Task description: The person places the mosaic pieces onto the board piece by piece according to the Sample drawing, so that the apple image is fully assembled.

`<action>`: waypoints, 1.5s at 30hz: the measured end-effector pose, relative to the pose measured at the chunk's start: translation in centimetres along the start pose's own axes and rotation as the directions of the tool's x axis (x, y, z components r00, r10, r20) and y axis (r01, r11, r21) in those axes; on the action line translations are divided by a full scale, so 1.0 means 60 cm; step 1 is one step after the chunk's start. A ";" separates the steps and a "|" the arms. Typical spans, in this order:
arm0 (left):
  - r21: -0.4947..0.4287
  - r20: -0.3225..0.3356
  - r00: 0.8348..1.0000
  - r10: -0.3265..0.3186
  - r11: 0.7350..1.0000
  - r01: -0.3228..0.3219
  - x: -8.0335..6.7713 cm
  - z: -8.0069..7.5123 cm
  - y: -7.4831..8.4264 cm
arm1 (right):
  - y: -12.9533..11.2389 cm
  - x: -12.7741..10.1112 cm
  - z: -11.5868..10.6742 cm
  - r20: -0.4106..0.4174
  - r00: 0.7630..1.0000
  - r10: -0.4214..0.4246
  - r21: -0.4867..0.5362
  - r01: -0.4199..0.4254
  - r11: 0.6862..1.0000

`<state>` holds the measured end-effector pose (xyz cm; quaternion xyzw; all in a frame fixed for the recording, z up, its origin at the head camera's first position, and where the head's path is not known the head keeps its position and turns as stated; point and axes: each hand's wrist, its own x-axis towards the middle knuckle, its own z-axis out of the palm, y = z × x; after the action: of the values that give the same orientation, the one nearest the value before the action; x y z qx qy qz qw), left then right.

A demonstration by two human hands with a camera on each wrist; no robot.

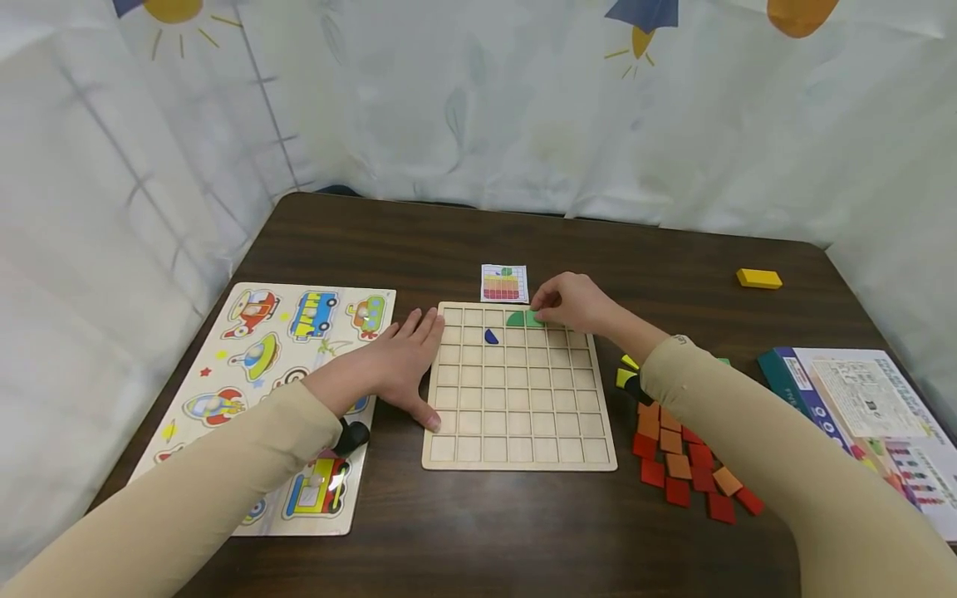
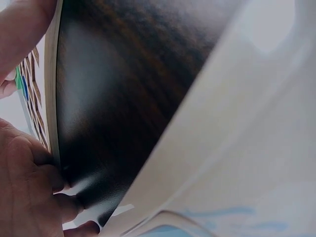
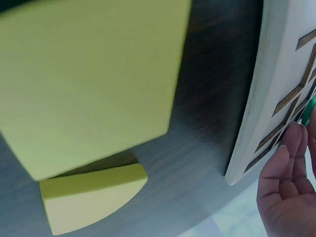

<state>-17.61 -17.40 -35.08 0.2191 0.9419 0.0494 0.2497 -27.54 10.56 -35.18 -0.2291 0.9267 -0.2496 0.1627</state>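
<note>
A wooden grid board [image 1: 506, 425] lies flat in the middle of the table. My left hand [image 1: 401, 363] rests along its left edge, fingers spread and nearly straight, with the thumb on the near left part. At the top row, my right hand [image 1: 577, 302] pinches a green piece [image 1: 534, 319], which also shows at the fingertips in the right wrist view [image 3: 308, 111]. Beside it sits a green quarter-round piece [image 1: 515, 319]. One row lower, a small dark blue half-round piece [image 1: 490, 336] lies on the grid.
A small pattern card [image 1: 504, 283] lies behind the board. To the left is a picture puzzle board [image 1: 247, 365], partly under my left forearm. Red and orange tiles [image 1: 678, 466] and yellow pieces [image 3: 94, 89] lie to the right, near a box [image 1: 882, 415]. A yellow block [image 1: 758, 278] sits far right.
</note>
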 end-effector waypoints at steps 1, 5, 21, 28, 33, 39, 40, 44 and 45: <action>0.001 0.001 1.000 0.001 1.000 -0.001 0.001 0.000 0.001 | 0.001 -0.001 0.001 -0.004 1.000 0.004 -0.001 -0.004 1.000; 0.005 0.000 1.000 0.006 1.000 -0.006 0.005 0.001 0.003 | 0.004 -0.003 0.001 -0.017 1.000 0.017 -0.011 -0.017 1.000; -0.017 0.012 1.000 0.026 1.000 -0.025 0.014 0.004 0.011 | 0.005 -0.019 0.003 -0.065 0.998 -0.009 -0.076 0.004 0.997; -0.018 0.006 0.999 0.032 0.999 -0.032 0.016 0.006 0.011 | 0.025 -0.063 -0.037 -0.093 0.996 -0.002 -0.085 -0.006 0.996; -0.012 0.008 1.000 0.024 1.000 -0.024 0.012 -0.001 0.012 | 0.068 -0.124 -0.078 -0.090 0.995 0.032 -0.132 -0.043 0.990; -0.010 0.005 1.000 0.021 1.000 -0.021 0.007 -0.004 0.008 | 0.130 -0.197 -0.111 -0.044 0.992 0.115 -0.180 -0.121 0.976; -0.013 0.002 1.000 0.020 1.000 -0.020 0.006 -0.003 0.007 | 0.139 -0.207 -0.115 -0.036 0.991 0.130 -0.186 -0.134 0.973; -0.029 0.001 1.000 0.020 0.999 -0.020 0.001 -0.004 0.003 | 0.173 -0.239 -0.129 -0.026 0.985 0.170 -0.231 -0.172 0.958; -0.035 0.002 1.000 0.019 0.999 -0.019 0.001 -0.004 0.002 | 0.181 -0.245 -0.132 -0.025 0.984 0.176 -0.246 -0.177 0.953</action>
<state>-17.71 -17.26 -34.86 0.2236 0.9385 0.0678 0.2543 -22.19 29.45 -31.73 -0.1636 0.9675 -0.1167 0.1532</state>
